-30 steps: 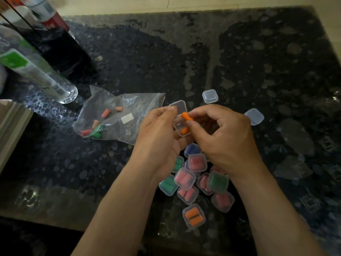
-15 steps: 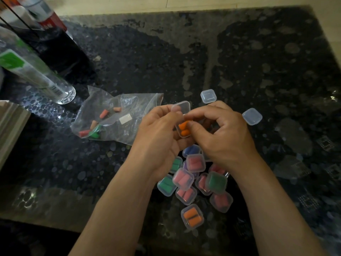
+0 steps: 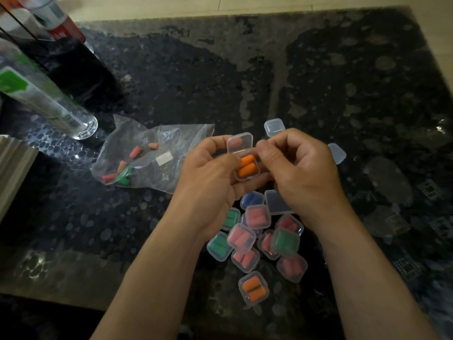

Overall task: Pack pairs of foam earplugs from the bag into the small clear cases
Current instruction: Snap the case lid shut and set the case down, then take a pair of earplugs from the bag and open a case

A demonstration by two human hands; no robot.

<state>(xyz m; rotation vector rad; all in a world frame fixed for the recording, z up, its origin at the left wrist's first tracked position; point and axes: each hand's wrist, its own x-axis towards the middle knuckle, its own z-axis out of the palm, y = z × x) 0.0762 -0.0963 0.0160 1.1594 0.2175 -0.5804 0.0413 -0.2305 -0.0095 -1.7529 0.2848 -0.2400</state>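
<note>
My left hand holds a small clear case with its lid standing open. Two orange earplugs lie side by side in its base. My right hand is just right of the case, fingers curled, fingertips near the lid's right edge; I cannot tell if they touch it. A clear plastic bag lies to the left with several loose earplugs in red, orange and green. Below my hands lies a pile of filled, closed cases with pink, green, blue and orange plugs.
Empty clear cases lie at the far side, to the right and under my right hand. A clear bottle with a green label and a dark container stand at the left. The patterned glass table extends right.
The second orange earplug went from my right fingers into the case. Both plugs now lie flat in the base and my right fingers have drawn back to the lid's side.
</note>
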